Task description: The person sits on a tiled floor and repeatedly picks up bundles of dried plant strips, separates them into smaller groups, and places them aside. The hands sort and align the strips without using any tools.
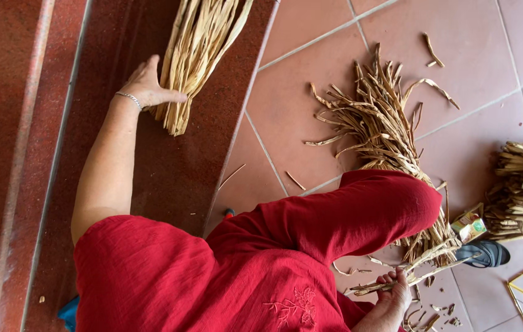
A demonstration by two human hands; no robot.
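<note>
— Head view: left hand (147, 86) lies open against the dried-leaf bundle (195, 55) on the red step (169, 172)?

— Yes; right hand (395, 289) grips loose strips (415, 273). Light, brittle, I'd judge; best held mid-bundle.

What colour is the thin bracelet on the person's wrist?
Silver; the thin metal bracelet sits on the left hand's wrist, seen in the head view.

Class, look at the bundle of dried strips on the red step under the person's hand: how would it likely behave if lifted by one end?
The bundle of dried strips probably weighs little for its bulk: the strips look thin, papery and dry. Nothing visibly binds it where the left hand rests, so strips might slip out. The curled pieces in the loose pile suggest brittle, bendable fibre that would sag.
</note>
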